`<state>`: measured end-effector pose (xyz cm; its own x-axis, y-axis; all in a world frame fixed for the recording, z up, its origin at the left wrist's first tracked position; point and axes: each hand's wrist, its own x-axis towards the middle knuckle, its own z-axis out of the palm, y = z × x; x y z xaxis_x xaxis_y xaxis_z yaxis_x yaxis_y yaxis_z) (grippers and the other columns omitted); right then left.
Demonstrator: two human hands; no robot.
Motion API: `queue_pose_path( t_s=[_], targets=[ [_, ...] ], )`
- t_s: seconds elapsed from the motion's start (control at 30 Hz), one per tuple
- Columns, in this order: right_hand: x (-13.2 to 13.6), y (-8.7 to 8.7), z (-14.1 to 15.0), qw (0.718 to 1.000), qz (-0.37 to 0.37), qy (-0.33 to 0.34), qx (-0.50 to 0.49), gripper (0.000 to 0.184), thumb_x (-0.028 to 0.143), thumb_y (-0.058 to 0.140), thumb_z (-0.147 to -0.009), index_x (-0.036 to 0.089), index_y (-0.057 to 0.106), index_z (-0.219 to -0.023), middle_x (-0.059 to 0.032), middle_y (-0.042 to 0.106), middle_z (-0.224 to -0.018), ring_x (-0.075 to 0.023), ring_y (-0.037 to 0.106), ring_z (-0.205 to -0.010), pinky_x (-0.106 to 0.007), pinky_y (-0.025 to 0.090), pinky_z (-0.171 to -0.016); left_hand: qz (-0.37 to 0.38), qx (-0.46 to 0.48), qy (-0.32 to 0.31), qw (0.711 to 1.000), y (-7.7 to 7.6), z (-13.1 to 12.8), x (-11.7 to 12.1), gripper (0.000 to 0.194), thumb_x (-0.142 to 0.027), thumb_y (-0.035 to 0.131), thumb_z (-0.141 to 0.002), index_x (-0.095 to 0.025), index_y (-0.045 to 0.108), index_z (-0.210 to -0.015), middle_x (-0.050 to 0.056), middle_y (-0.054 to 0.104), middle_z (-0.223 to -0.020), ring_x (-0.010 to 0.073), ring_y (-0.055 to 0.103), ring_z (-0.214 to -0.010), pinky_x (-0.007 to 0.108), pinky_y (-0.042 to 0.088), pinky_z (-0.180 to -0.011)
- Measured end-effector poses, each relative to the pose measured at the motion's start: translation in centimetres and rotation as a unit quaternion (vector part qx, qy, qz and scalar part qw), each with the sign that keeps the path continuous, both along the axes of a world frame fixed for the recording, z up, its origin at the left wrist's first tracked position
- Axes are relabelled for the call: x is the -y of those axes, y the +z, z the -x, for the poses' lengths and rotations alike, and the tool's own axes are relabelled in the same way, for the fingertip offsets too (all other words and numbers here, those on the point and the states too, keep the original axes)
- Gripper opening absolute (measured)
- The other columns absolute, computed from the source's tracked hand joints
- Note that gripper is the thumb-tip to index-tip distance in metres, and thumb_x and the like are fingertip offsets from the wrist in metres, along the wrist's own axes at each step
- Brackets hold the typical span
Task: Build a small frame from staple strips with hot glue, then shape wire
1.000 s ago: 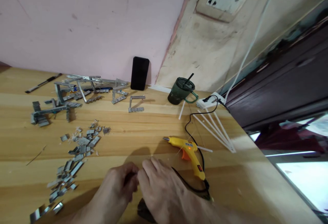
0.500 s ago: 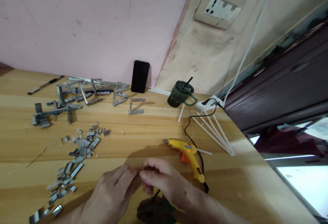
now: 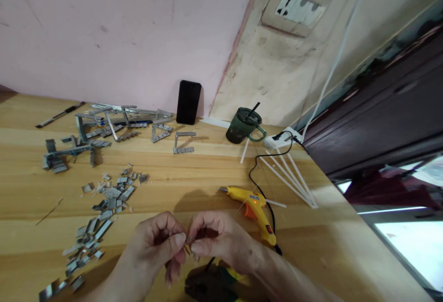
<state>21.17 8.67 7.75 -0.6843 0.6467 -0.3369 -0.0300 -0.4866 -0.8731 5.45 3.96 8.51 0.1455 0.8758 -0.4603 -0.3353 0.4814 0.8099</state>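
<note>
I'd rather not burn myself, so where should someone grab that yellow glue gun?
I'd hold the yellow glue gun by its handle, coming from the near right: the gun lies on its side, handle slanting that way, while the metal nozzle, possibly hot, points left.

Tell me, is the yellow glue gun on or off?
Apparently on: a small orange light glows on the side of the yellow glue gun.

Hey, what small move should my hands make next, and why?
Perhaps turn the tiny, thin, dark piece slightly for a clearer look. The bare left hand and bare right hand pinch it close together, so little of it shows, and the yellow pistol-shaped glue gun lies unheld on the wooden table.
</note>
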Motion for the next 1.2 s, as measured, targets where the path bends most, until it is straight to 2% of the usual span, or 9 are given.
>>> queue_pose_path(
  t_s=[0.13, 0.3, 0.4, 0.6, 0.77, 0.87, 1.03, 1.13, 1.2],
  targets=[
    [0.3, 0.9, -0.2, 0.995, -0.096, -0.001, 0.004, 0.021, 0.031, 0.075, -0.062, 0.016, 0.062, -0.065, 0.0043, 0.055, -0.062, -0.0071, 0.046, -0.056, -0.020, 0.037, -0.053, 0.098, 0.112, -0.012, 0.989, 0.9, 0.3, 0.2, 0.029, -0.036, 0.078, -0.060, -0.018, 0.055, -0.061, -0.004, 0.059, -0.042, 0.0049, 0.047, -0.030, 0.013, 0.031, -0.031],
    [0.3, 2.0, -0.6, 0.956, -0.293, 0.021, 0.014, 0.008, 0.017, 0.066, -0.072, 0.016, 0.063, -0.065, 0.0035, 0.054, -0.066, -0.0090, 0.051, -0.062, -0.022, 0.041, -0.062, 0.161, 0.162, -0.058, 0.972, 1.4, 0.6, 0.3, 0.033, -0.035, 0.082, -0.053, -0.018, 0.055, -0.062, -0.004, 0.059, -0.040, 0.0048, 0.048, -0.029, 0.012, 0.028, -0.030],
    [0.2, 2.2, -0.8, 0.958, -0.277, 0.035, 0.064, 0.004, 0.014, 0.065, -0.070, 0.016, 0.063, -0.067, 0.0036, 0.054, -0.067, -0.0092, 0.051, -0.063, -0.022, 0.040, -0.062, 0.125, 0.121, -0.060, 0.983, 1.2, 0.6, 0.4, 0.029, -0.035, 0.078, -0.061, -0.018, 0.055, -0.062, -0.004, 0.060, -0.043, 0.0046, 0.048, -0.030, 0.012, 0.031, -0.031],
    [0.0, 1.9, -0.8, 0.983, -0.146, 0.067, 0.085, 0.007, 0.021, 0.064, -0.067, 0.016, 0.060, -0.069, 0.0035, 0.054, -0.066, -0.0093, 0.046, -0.061, -0.022, 0.039, -0.057, 0.087, 0.082, -0.074, 0.990, 1.1, 0.7, 0.2, 0.030, -0.037, 0.074, -0.065, -0.017, 0.053, -0.063, -0.003, 0.060, -0.046, 0.0046, 0.049, -0.033, 0.013, 0.033, -0.032],
    [-1.2, 2.1, -1.0, 0.964, -0.209, 0.141, 0.086, 0.009, 0.020, 0.070, -0.066, 0.015, 0.063, -0.067, 0.0030, 0.055, -0.069, -0.0100, 0.051, -0.065, -0.021, 0.041, -0.063, 0.080, 0.050, -0.177, 0.980, 0.8, 1.1, -0.2, 0.036, -0.044, 0.074, -0.059, -0.018, 0.050, -0.065, -0.004, 0.057, -0.043, 0.0044, 0.044, -0.031, 0.014, 0.033, -0.032],
    [-2.2, 2.7, -1.0, 0.912, -0.310, 0.223, 0.146, 0.009, 0.020, 0.072, -0.066, 0.014, 0.066, -0.070, 0.0039, 0.054, -0.069, -0.0088, 0.051, -0.063, -0.019, 0.041, -0.061, 0.046, -0.043, -0.247, 0.967, 0.6, 1.0, -0.4, 0.029, -0.041, 0.066, -0.065, -0.017, 0.050, -0.066, -0.004, 0.056, -0.046, 0.0058, 0.045, -0.034, 0.016, 0.034, -0.035],
    [-2.2, 4.1, -0.9, 0.758, -0.515, 0.307, 0.257, 0.006, 0.011, 0.065, -0.074, 0.015, 0.066, -0.078, 0.0028, 0.060, -0.075, -0.0096, 0.056, -0.071, -0.016, 0.041, -0.064, -0.060, -0.272, -0.292, 0.915, 0.0, 0.2, -0.1, 0.017, -0.021, 0.045, -0.075, -0.017, 0.055, -0.062, -0.006, 0.048, -0.050, 0.0074, 0.042, -0.040, 0.019, 0.030, -0.040],
    [-1.1, 4.5, -0.5, 0.698, -0.575, 0.300, 0.305, 0.012, 0.006, 0.056, -0.077, 0.015, 0.064, -0.078, -0.0004, 0.061, -0.077, -0.0130, 0.055, -0.072, -0.021, 0.041, -0.064, -0.179, -0.372, -0.270, 0.870, -0.9, -0.1, 0.0, 0.024, -0.017, 0.042, -0.077, -0.018, 0.062, -0.063, -0.004, 0.053, -0.053, 0.0108, 0.048, -0.048, 0.022, 0.034, -0.049],
    [-0.2, 4.4, -0.1, 0.652, -0.615, 0.284, 0.340, 0.011, 0.007, 0.054, -0.075, 0.014, 0.062, -0.079, -0.0035, 0.061, -0.078, -0.0163, 0.054, -0.072, -0.025, 0.041, -0.064, -0.206, -0.398, -0.229, 0.864, -1.4, -0.2, -0.1, 0.024, -0.015, 0.043, -0.076, -0.018, 0.061, -0.061, -0.002, 0.057, -0.055, 0.0129, 0.051, -0.053, 0.024, 0.035, -0.053]
  ],
)
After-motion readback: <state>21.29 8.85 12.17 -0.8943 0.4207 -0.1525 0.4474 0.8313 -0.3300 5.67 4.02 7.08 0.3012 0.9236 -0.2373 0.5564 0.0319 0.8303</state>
